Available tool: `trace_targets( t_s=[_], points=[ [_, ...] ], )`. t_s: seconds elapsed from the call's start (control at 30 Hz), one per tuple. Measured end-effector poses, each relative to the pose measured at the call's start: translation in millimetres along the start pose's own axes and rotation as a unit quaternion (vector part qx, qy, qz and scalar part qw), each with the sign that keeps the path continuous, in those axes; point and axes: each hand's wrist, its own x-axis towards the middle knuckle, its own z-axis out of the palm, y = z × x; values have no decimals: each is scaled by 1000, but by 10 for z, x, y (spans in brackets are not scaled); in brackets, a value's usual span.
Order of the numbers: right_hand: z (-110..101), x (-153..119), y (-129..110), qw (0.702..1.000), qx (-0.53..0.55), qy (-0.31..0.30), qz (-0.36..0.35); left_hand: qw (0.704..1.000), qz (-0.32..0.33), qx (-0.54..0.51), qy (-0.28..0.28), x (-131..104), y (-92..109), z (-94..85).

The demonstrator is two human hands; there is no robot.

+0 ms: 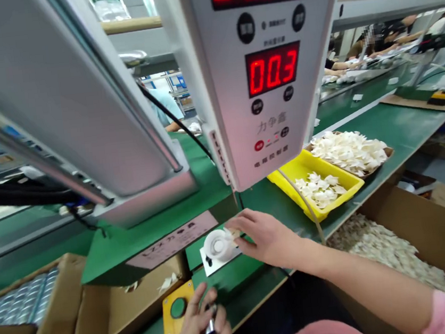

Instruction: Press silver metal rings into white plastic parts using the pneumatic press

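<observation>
My left hand is curled around a small shiny metal cylinder, just right of a yellow button box with a green button. My right hand is closed at the right side of a white round fixture, its thumb and fingertips together on a small pale white piece. The fixture sits on a white plate under the machine. Part of the pale piece is hidden by the fingers, so its exact shape is unclear.
A grey control box with red digits hangs above. To the right stand a yellow tray and a heap of white pieces. Cardboard boxes stand at lower left and lower right. Other people work farther back.
</observation>
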Motion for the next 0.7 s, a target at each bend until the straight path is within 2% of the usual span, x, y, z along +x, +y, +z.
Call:
trace_targets(
  t_s=[0.07, 0.17, 0.3, 0.43, 0.53, 0.6, 0.7],
  points=[
    [168, 154, -31, 999, -33, -23, -25, 1000, 18, 5, 14, -32, -15, 18],
    [293, 308, -79, 991, -96, -72, -62, 1000, 21, 2, 16, -56, 3, -89],
    [302, 340, -151, 981, -141, -112, -69, 999, 34, 11, 3, -98, 26, -218],
    [305, 317, -154, 977, -164, -118, -65, 996, 52, 70, 12, -151, 25, -156],
    [334, 263, -125, 980, -152, -110, -62, 986, 97, 130, 45, -140, 23, -128],
    [345, 165, -88, 988, -116, -86, -53, 973, 135, 172, 71, -105, 37, -172],
    [315, -96, 25, 998, -48, -18, -22, 933, 185, 285, 118, -36, 105, -318]
  ],
)
